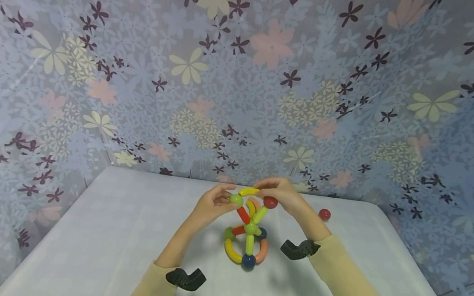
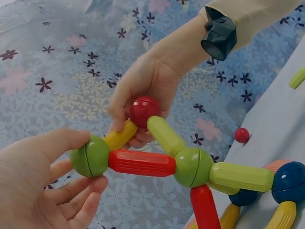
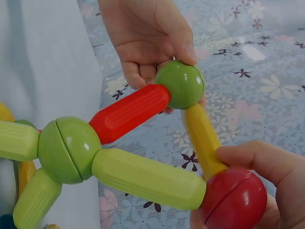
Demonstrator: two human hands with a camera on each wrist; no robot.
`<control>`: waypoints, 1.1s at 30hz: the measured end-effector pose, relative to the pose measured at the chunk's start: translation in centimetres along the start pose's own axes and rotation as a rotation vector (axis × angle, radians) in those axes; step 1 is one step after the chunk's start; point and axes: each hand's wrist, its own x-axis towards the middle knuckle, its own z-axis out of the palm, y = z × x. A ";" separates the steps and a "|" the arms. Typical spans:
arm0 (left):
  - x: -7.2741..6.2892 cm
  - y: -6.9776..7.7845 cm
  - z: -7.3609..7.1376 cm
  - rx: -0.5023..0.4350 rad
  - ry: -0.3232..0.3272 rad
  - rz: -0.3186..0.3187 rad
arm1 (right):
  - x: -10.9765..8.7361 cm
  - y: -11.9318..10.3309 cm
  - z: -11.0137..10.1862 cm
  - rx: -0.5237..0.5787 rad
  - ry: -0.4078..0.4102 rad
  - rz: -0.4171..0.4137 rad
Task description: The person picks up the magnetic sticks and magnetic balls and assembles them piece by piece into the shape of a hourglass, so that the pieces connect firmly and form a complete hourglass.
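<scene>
A magnetic ball-and-rod structure stands on the table, its lower ring of curved yellow and orange rods (image 1: 261, 252) joined by balls such as the dark blue ball (image 1: 248, 262). From a central green ball (image 3: 69, 150), a red rod (image 2: 142, 162) and a light green rod (image 3: 147, 177) rise. My left hand (image 1: 211, 205) pinches the upper green ball (image 2: 89, 156) on the red rod's end. My right hand (image 1: 283, 192) pinches a yellow curved rod (image 3: 202, 138), which spans between that green ball and a red ball (image 3: 234, 199). The right fingertips are partly hidden behind the red ball.
A loose red ball (image 1: 324, 214) lies on the white table (image 1: 132, 233), right of the structure. At the edge of the left wrist view lies a light green rod (image 2: 298, 78). A flower-patterned cloth (image 1: 235, 85) hangs behind the table.
</scene>
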 end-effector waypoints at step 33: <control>0.0 -0.4 -0.5 0.007 -0.123 -0.026 | 0.5 0.9 1.6 0.031 0.032 0.030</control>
